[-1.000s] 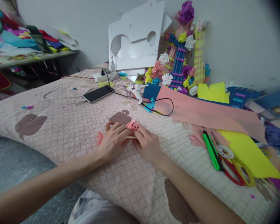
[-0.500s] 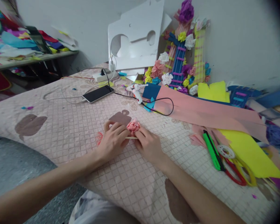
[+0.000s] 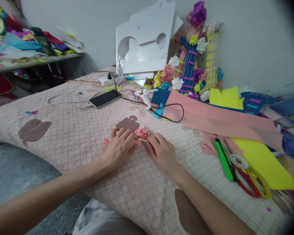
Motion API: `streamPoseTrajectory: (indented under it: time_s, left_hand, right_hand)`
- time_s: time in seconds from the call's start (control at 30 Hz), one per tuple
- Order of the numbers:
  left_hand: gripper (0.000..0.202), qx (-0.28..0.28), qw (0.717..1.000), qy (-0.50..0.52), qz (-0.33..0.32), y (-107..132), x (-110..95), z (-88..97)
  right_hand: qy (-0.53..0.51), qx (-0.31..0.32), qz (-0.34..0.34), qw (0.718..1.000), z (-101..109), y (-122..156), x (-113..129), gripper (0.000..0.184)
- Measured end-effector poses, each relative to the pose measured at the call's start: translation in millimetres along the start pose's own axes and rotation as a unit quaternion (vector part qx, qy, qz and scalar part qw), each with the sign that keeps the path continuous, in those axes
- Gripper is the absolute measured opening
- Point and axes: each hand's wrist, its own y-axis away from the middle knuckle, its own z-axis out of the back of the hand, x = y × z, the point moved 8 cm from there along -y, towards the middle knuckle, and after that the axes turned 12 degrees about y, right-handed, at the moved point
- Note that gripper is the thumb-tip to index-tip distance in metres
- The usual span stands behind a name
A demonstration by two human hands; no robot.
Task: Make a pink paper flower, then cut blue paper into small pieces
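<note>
A crumpled pink paper flower (image 3: 142,131) lies on the table just beyond my fingertips. A thin pale wooden stick (image 3: 143,140) runs between my two hands in front of the flower. My left hand (image 3: 121,143) is closed, with pink paper showing at its fingertips beside one end of the stick; how much it grips is partly hidden. My right hand (image 3: 163,150) pinches the stick's other end between thumb and fingers. Some more salmon-pink paper (image 3: 106,144) peeks out left of my left hand.
Beyond my hands are a white glue gun (image 3: 145,98) with a looping black cord, a phone (image 3: 105,98) and a power strip (image 3: 112,80). On the right lie a green cutter (image 3: 225,160), scissors (image 3: 250,184) and coloured paper (image 3: 267,163). Paper-flower guitars (image 3: 189,68) lean on the wall.
My right hand has shifted a little to the right, away from the flower. The stick now slants down to the right instead of lying nearly level. The whole view has moved slightly.
</note>
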Motion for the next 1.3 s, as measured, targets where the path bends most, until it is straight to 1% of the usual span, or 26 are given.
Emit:
streamPoseTrajectory:
  time_s: [0.1, 0.23, 0.43, 0.57, 0.8, 0.97, 1.13, 1.3]
  left_hand:
    - [0.010, -0.009, 1.000, -0.001, 0.016, 1, 3, 1.0]
    - [0.013, 0.005, 1.000, 0.002, -0.001, 1, 1, -1.5]
    - [0.006, 0.010, 1.000, 0.014, -0.022, 1, -4, -2.7]
    - [0.009, 0.012, 0.999, 0.019, -0.030, 1, -5, -1.9]
    - [0.013, 0.027, 0.999, 0.024, -0.022, 0, -1, -4.7]
    - [0.015, 0.028, 0.999, 0.029, -0.017, -1, -2, -3.4]
    - [0.013, 0.061, 0.997, 0.046, 0.006, 0, 1, -7.3]
    - [0.016, 0.069, 0.996, 0.056, 0.013, 0, 1, -8.0]
  right_hand:
    - [-0.005, 0.002, 0.006, 1.000, -2, 0, 1, 0.021]
    - [-0.010, 0.002, 0.025, 1.000, -4, 0, 5, 0.019]
    - [-0.015, -0.009, 0.033, 0.999, -4, -1, 8, 0.019]
    - [-0.019, -0.001, 0.040, 0.999, -6, -1, 9, 0.020]
    - [-0.025, -0.003, 0.052, 0.998, -8, -3, 11, 0.017]
    - [-0.005, -0.013, 0.059, 0.998, -7, -6, 16, 0.017]
    - [0.006, -0.006, 0.054, 0.999, -11, -5, 15, 0.014]
    - [-0.007, -0.009, 0.064, 0.998, -9, -7, 18, 0.014]
